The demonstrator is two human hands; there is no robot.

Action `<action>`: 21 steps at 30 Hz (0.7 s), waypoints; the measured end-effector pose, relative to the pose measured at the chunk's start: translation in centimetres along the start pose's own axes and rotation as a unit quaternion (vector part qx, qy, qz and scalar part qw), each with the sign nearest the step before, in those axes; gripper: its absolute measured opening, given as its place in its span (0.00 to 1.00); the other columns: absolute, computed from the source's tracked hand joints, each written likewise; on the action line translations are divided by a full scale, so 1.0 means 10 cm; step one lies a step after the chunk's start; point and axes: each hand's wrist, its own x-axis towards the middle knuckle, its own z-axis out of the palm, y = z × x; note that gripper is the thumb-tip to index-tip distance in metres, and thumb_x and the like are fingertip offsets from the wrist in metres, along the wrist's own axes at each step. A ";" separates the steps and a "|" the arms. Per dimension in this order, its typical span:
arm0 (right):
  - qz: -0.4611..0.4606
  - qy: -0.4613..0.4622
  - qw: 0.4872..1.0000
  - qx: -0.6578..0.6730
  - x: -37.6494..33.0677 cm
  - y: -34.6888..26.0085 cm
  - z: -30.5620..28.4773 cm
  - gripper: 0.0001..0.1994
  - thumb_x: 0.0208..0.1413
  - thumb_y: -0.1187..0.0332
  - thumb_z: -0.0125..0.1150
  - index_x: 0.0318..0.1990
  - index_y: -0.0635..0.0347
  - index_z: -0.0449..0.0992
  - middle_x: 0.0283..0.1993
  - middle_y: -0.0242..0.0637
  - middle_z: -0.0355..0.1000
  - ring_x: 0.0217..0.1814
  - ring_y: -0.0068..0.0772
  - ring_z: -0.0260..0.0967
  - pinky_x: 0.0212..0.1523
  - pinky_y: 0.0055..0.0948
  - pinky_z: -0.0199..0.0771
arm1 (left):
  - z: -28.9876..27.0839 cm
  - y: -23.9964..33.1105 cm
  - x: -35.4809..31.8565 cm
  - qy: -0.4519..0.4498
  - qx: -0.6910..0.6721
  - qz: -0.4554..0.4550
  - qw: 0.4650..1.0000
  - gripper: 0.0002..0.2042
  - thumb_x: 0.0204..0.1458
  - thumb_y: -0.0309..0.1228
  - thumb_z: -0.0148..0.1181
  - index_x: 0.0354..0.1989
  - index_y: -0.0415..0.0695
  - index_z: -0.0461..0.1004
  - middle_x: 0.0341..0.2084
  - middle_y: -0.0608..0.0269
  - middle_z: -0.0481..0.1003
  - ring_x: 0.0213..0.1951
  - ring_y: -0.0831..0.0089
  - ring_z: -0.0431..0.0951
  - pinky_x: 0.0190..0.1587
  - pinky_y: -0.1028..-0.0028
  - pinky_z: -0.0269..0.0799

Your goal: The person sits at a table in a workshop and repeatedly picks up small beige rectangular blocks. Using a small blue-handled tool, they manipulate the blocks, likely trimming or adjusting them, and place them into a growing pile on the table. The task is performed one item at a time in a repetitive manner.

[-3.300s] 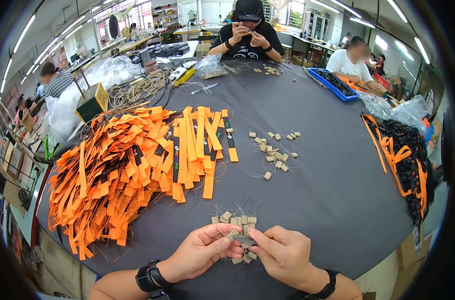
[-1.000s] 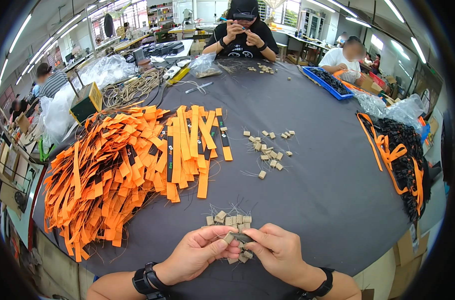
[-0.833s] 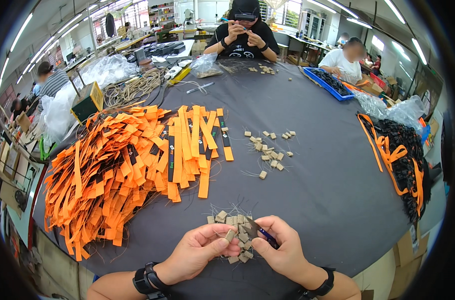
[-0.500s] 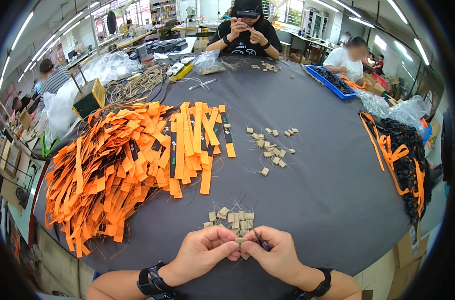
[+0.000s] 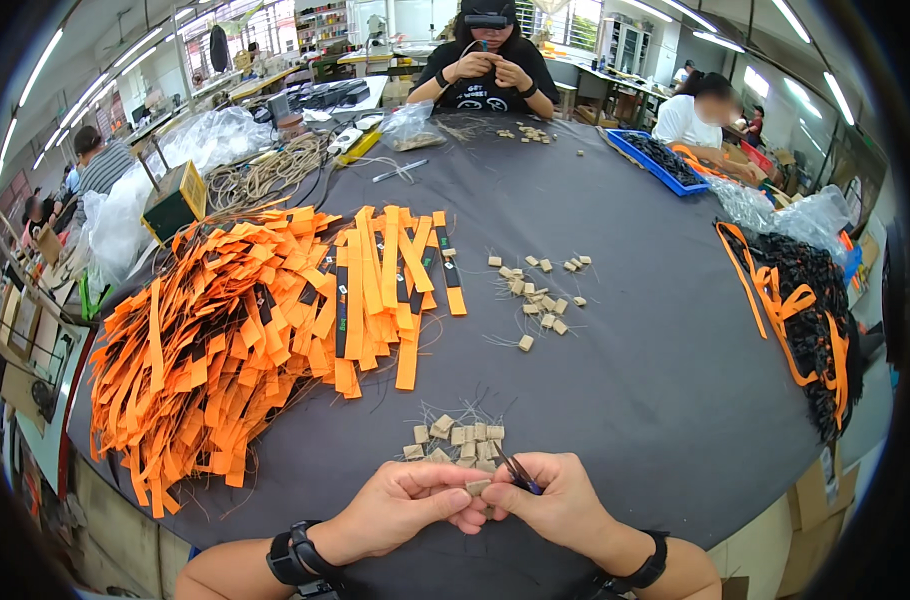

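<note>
Both hands meet at the near edge of the dark desk (image 5: 615, 360), forearms coming in from below, each wrist wearing a dark band. The left hand (image 5: 407, 500) pinches one small tan tag (image 5: 477, 487) between thumb and fingertips. The right hand (image 5: 560, 500) is closed around small dark snips (image 5: 518, 470), whose tips point at that tag. Just beyond the fingers lies a cluster of about ten tan tags (image 5: 457, 437); a second scatter of roughly fifteen (image 5: 540, 295) sits farther out. One big heap of orange straps (image 5: 245, 330) covers the left side.
</note>
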 end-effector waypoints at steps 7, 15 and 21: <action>0.007 -0.072 0.997 0.042 0.02 -0.07 -0.06 0.07 0.57 0.69 0.62 0.34 0.65 0.78 0.28 0.30 0.76 0.29 0.14 0.69 0.31 0.17 0.68 | 0.00 0.00 -0.03 -0.017 -0.036 -0.023 0.999 0.16 0.60 0.25 0.52 0.55 0.34 0.68 0.40 0.52 0.77 0.40 0.69 0.79 0.45 0.70 0.78; -0.050 0.040 0.998 -0.003 0.03 0.01 -0.01 0.09 0.56 0.67 0.64 0.38 0.65 0.77 0.30 0.27 0.74 0.28 0.15 0.67 0.29 0.19 0.68 | 0.02 0.01 0.00 0.000 -0.035 0.001 0.999 0.13 0.60 0.24 0.52 0.53 0.36 0.67 0.41 0.55 0.76 0.40 0.70 0.79 0.46 0.71 0.77; -0.235 0.137 0.914 -0.301 0.00 -0.15 -0.03 0.18 0.48 0.72 0.66 0.50 0.55 0.77 0.28 0.33 0.69 0.27 0.22 0.68 0.26 0.20 0.66 | -0.08 0.03 0.02 0.014 -0.103 0.037 0.994 0.14 0.60 0.23 0.51 0.54 0.37 0.65 0.43 0.54 0.75 0.44 0.68 0.78 0.51 0.69 0.74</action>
